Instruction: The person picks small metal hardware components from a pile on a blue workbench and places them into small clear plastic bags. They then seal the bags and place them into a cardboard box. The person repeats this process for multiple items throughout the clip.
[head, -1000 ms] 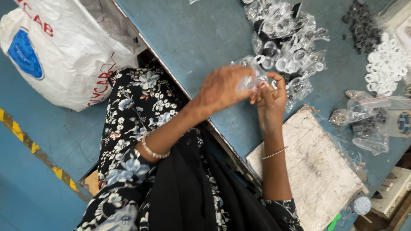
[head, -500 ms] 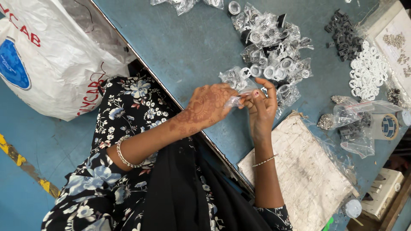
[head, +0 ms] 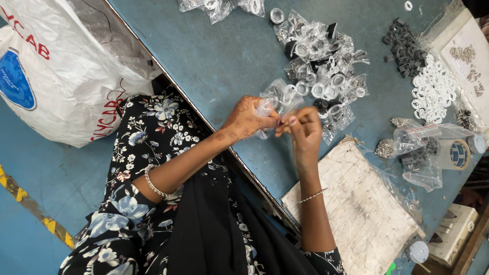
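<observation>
Hands nearer table edge point(head: 254, 168) (small plastic bag point(head: 275, 99) between).

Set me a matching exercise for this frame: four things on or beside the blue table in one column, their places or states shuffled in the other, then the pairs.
Things:
1. small clear bag
2. loose white rings
3. big white sack
4. roll of tape

Places or states:
A. on the floor beside the table
B. held between both hands
C. spread on the table next to dark grey parts
D. partly under a clear bag near the table's edge

Pairs: 1-B, 2-C, 3-A, 4-D
</observation>
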